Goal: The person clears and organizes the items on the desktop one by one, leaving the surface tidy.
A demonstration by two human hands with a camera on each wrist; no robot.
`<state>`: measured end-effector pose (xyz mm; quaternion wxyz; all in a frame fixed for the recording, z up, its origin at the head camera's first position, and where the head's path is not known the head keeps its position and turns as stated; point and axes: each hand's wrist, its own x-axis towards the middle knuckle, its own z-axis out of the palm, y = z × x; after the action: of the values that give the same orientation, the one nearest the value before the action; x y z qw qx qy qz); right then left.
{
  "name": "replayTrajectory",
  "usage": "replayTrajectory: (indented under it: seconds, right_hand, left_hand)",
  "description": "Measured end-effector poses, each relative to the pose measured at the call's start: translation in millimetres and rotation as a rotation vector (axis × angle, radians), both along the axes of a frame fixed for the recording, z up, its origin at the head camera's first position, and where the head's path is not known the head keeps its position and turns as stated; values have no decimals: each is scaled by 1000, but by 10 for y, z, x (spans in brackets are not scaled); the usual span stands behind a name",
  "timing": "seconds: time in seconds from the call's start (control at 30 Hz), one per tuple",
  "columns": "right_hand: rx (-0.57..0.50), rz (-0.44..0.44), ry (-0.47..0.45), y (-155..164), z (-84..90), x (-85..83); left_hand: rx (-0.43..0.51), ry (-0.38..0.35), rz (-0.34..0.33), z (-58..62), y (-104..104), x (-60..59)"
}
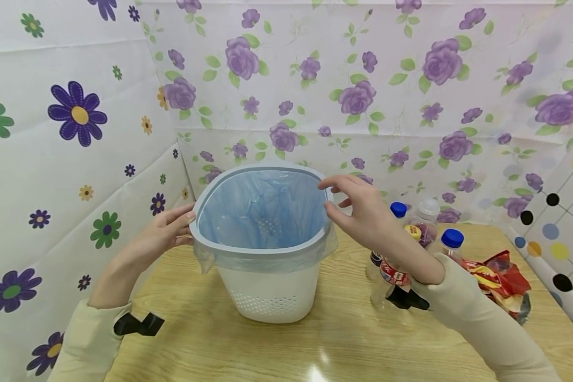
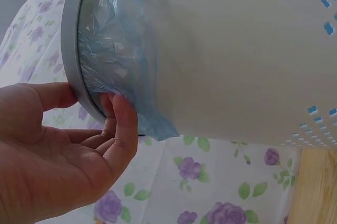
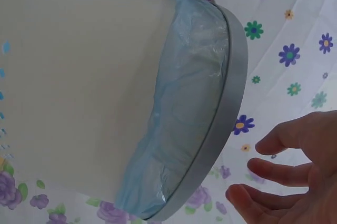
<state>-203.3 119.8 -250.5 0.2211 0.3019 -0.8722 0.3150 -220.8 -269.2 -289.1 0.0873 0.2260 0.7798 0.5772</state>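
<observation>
While the white bin (image 1: 267, 286) stood on the wooden desk (image 1: 324, 339), its blue liner bag (image 1: 262, 212) folded over the top under a grey rim ring (image 1: 248, 253), the left hand (image 1: 164, 233) touched the ring's left edge with relaxed fingers, holding nothing. The right hand (image 1: 363, 212) hovered open just beside the right edge, apart from it. Behind that forearm stood capped plastic bottles (image 1: 425, 228), partly hidden, with red snack wrappers (image 1: 498, 281) lying beside them
</observation>
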Motion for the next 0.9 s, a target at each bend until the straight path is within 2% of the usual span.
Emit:
replayTrajectory:
  seconds: [0.23, 0.4, 0.7, 0.9]
  right_hand:
    - [-126, 17, 106, 127, -107, 4]
    - [-181, -14, 166, 235, -220, 16]
    - [-189, -103, 180, 485, -382, 29]
    - [-132, -208, 201, 649, -525, 42]
  left_hand:
    - [6, -4, 28, -4, 25, 6]
    - [34, 1, 44, -28, 26, 9]
    - [87, 13, 51, -28, 51, 17]
    - [36, 27, 88, -13, 72, 22]
